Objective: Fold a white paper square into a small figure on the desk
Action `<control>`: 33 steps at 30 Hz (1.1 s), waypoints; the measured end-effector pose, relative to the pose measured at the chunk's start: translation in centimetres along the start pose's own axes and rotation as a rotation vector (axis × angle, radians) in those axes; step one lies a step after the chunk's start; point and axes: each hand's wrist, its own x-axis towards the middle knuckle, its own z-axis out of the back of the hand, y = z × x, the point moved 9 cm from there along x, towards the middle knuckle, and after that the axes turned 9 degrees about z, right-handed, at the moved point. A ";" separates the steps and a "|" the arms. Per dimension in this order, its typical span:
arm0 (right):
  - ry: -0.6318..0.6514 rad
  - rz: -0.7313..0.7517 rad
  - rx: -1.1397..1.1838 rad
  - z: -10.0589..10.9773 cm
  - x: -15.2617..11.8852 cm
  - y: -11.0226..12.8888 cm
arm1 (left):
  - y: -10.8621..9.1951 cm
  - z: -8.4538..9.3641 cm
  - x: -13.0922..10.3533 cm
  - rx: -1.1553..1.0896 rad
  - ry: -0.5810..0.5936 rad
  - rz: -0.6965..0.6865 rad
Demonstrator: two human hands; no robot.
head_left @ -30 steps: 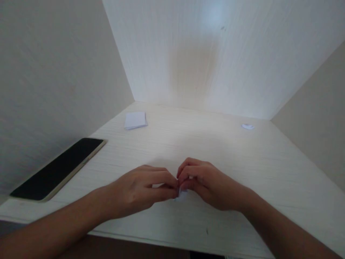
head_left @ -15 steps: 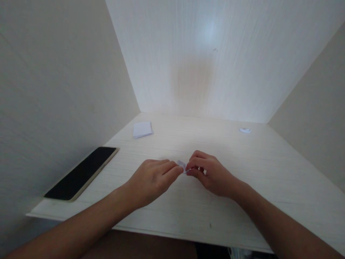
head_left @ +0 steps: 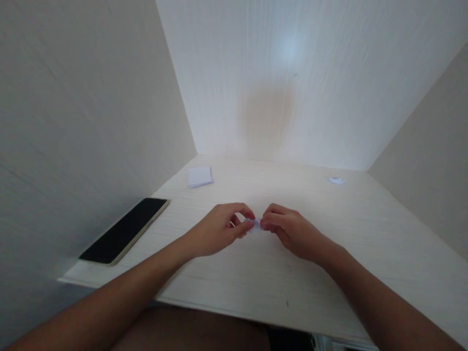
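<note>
A small piece of white paper (head_left: pixel 256 225) is held between both hands just over the desk. My left hand (head_left: pixel 224 228) pinches its left end between thumb and fingers. At the right end, my right hand (head_left: pixel 287 228) grips it with bent fingers, which partly cover it. The paper looks folded, but its exact shape is too small and blurred to make out.
On the white desk (head_left: pixel 234 287), a stack of white paper squares (head_left: pixel 200 176) lies at the back left. A black-screened phone (head_left: pixel 126 231) rests along the left wall. One small white paper piece (head_left: pixel 336 180) sits at the back right. Panels enclose three sides.
My left hand has turned and opened its grasp a little, now pinching the paper's left end. My right fingers have closed in on the right end. The whole view has shifted slightly.
</note>
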 end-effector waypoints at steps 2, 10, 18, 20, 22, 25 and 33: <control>-0.009 0.010 0.001 0.0 0.0 -0.1 | 0.4 -0.3 0.2 -0.038 0.018 0.039; -0.020 -0.019 0.032 -0.2 0.1 -0.6 | 0.9 -0.3 0.7 -0.052 0.002 0.084; 0.016 -0.102 0.118 -0.8 -0.4 -1.7 | 2.4 -1.0 1.2 -0.363 0.088 0.203; 0.019 -0.103 0.130 -0.9 -0.4 -1.7 | 3.0 -1.2 1.3 -0.438 0.102 0.234; 0.016 -0.100 0.139 -1.1 -0.4 -1.8 | 3.4 -1.5 1.4 -0.472 0.101 0.261; 0.009 -0.105 0.139 -1.4 -0.5 -2.3 | 3.6 -1.7 1.4 -0.518 0.067 0.301; -0.035 -0.048 0.075 -1.2 -0.1 -1.7 | 3.8 -2.4 1.4 -0.775 -0.009 0.364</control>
